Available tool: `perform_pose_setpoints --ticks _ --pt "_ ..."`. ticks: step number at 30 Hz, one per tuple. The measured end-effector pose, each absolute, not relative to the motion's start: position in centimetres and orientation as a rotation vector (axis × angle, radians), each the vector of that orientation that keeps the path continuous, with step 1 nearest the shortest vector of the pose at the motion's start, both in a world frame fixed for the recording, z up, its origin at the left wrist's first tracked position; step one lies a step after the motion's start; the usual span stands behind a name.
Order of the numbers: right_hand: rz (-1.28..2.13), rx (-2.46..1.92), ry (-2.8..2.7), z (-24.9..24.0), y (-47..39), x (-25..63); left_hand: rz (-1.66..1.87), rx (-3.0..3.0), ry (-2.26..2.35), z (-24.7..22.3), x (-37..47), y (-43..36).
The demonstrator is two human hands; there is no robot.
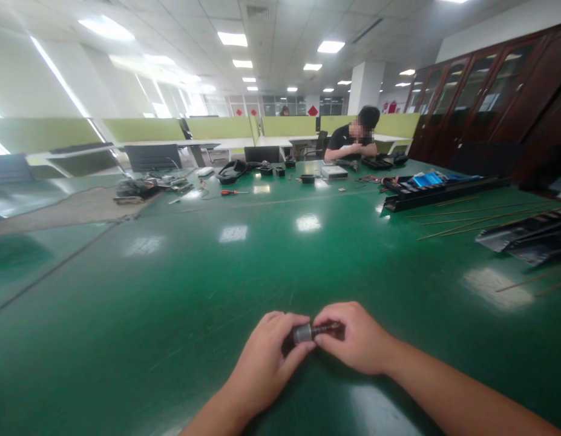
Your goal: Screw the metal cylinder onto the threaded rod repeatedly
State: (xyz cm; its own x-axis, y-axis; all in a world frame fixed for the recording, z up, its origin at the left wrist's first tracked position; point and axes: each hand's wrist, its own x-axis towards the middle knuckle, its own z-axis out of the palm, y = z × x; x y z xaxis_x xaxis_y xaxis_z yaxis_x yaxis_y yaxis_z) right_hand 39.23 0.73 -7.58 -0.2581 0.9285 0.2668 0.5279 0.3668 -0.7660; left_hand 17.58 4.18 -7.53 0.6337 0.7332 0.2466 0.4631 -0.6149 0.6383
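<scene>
Left hand (272,348) and right hand (353,338) grip a small metal cylinder (302,333) above the green tabletop (180,278)

The glossy green surface (193,260) carries a red screwdriver (228,192), a pale box (334,174) and a black rail (420,198); thin rods (448,231) lie at right near dark channels (495,238).

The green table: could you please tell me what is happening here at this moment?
A person holds a small metal part just above or on the green table; which one is hard to tell. The left hand grips its thick grey end, and the right hand pinches around its narrow dark end. Farther off lies a screwdriver, and a co-worker leans at the far edge.
</scene>
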Motion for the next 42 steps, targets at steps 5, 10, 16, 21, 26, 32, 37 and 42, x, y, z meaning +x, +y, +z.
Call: perform_pose_setpoints --ticks 5,10,16,21,26,32,37,42 --pt "0.696 -1.237 -1.911 -7.54 0.70 39.24 0.702 2.336 0.923 -7.51 17.57 4.13" --pt "0.685 -1.215 -1.913 -7.40 0.71 39.35 0.723 2.358 0.908 -7.49 17.51 4.08" --pt "0.687 -1.215 -1.927 -7.51 0.72 39.37 0.723 2.364 0.904 -7.26 17.66 4.07" --pt "0.682 -1.212 -1.943 -7.55 0.65 39.44 0.713 2.363 0.898 -7.30 17.56 4.10" --pt "0.684 -1.195 -1.944 -7.36 0.67 39.46 0.706 2.367 0.898 -7.34 17.49 4.16" --pt "0.680 -1.198 -1.950 -7.29 0.66 39.56 0.712 2.373 0.900 -7.31 17.50 4.04" --pt "0.679 -1.206 -1.951 -7.35 0.71 39.55 0.713 2.375 0.902 -7.33 17.53 4.01" --pt "0.677 -1.205 -1.955 -7.21 0.70 39.55 0.715 2.382 0.891 -7.31 17.49 4.11"
